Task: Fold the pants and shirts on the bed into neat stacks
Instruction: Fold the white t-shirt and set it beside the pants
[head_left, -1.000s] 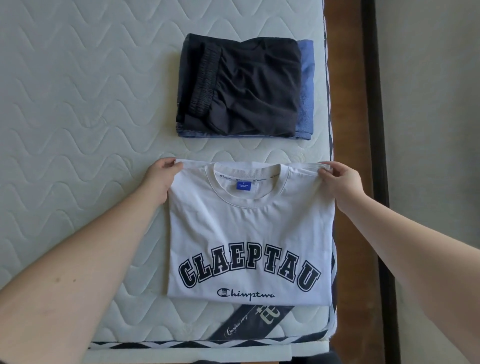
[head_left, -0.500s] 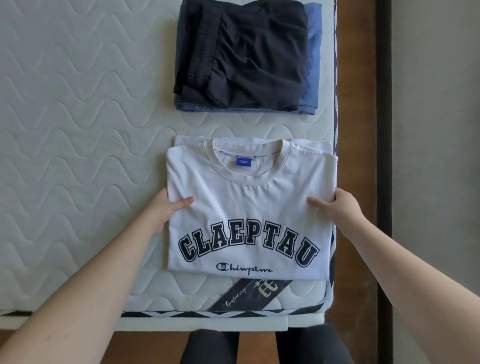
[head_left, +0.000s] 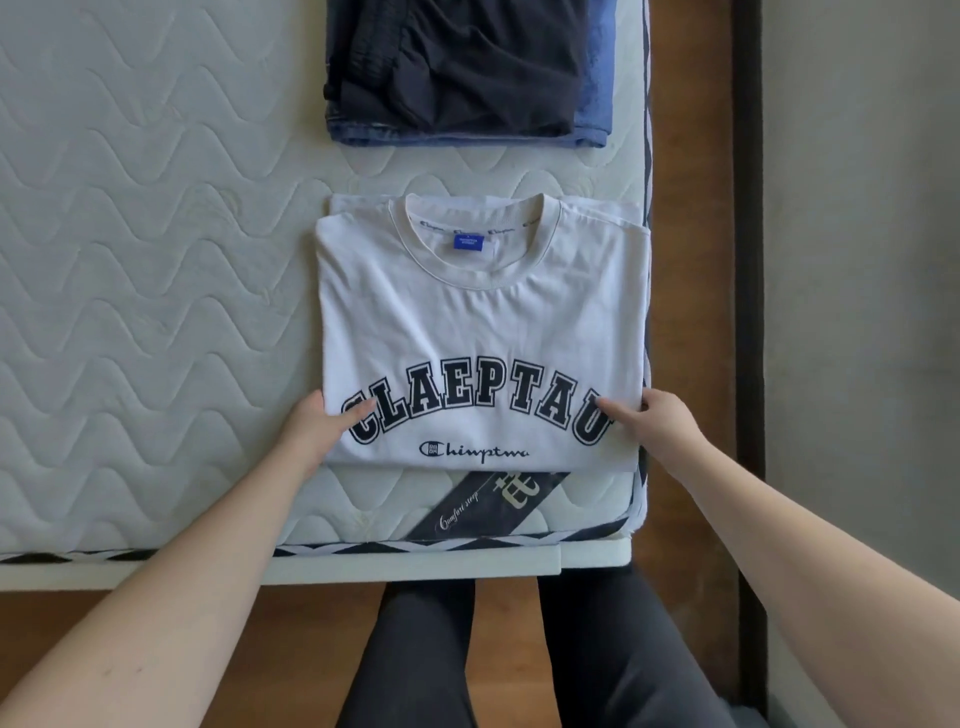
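Left hand (head_left: 317, 428) and right hand (head_left: 657, 423) grip folded white shirt (head_left: 483, 322) at its lower side edges, fingers hidden beneath; dark pants (head_left: 457, 67) stack cut off at top of mattress (head_left: 156, 260).

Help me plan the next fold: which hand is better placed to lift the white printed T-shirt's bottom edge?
Neither clearly: left hand and right hand grip opposite lower sides of the white printed T-shirt, so probably both together.
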